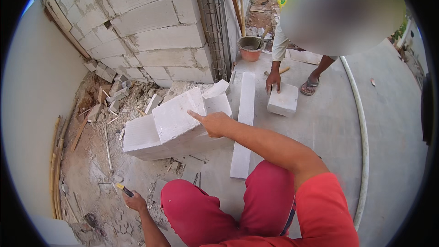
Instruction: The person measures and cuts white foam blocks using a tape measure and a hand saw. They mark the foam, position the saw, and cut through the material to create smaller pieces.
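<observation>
My left hand (135, 201) is wrapped round the yellow-and-black handle of a hand saw (120, 187), held low at the left. Its thin blade points away and blurs into the rubble. My right hand (214, 123) rests at the near right side of a tilted white lightweight block (178, 114), index finger stretched onto its face and the other fingers partly curled. That block lies across a longer white block (141, 133) on the ground. Farther right, a co-worker's hand (273, 81) touches a smaller white block (282, 100).
A long white slab (243, 128) lies right of the blocks. Broken pieces (114, 93) litter the ground by the block wall (155, 27). A mortar bucket (250, 49) stands at the back, bamboo poles (56, 169) at the left. A pale hose (359, 110) curves along the right.
</observation>
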`<state>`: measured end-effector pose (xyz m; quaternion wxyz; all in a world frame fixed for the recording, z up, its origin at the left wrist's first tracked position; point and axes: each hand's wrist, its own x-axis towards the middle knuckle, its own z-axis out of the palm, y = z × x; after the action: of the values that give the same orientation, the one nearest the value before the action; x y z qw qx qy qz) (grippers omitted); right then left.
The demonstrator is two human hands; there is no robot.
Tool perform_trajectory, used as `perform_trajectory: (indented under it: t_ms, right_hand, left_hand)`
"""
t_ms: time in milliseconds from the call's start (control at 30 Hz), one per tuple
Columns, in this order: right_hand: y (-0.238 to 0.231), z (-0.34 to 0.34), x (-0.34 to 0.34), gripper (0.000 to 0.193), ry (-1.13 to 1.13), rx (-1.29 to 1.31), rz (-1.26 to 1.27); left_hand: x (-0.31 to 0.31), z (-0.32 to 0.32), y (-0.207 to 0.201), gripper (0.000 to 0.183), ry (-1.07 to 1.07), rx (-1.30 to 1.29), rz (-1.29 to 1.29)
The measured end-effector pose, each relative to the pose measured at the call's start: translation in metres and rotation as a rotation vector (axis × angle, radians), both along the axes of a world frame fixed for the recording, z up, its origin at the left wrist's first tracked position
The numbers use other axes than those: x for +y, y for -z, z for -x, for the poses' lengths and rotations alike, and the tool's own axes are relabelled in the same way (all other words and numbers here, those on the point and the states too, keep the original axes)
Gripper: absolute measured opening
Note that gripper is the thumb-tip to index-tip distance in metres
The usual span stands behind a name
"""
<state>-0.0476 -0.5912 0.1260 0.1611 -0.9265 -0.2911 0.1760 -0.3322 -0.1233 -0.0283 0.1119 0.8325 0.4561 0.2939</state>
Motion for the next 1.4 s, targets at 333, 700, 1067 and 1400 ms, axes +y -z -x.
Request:
perform_trajectory:
  t_ms: [333, 700, 1067, 1400]
  right_hand:
    - [-0.058, 0.061, 0.079, 0.065, -0.055, -0.003, -0.278]
    - [-0.079, 0.123, 0.094, 0.054, 0.171, -0.127, -1.126]
    - [-0.066, 0.097, 0.103, 0.046, 0.274, -0.133, -1.221]
    - [-0.045, 0.006, 0.035, 0.029, 0.425, -0.028, -0.798]
  left_hand:
    - [-0.128, -0.116, -0.169, 0.042, 0.488, -0.946, 0.328]
    - [-0.225, -0.163, -0.187, 0.021, 1.032, -0.606, 0.255]
    - [-0.227, -0.163, -0.171, 0.037, 1.297, -0.510, 0.340]
    - [-0.196, -0.222, -0.162, 0.036, 1.171, -0.014, 0.234]
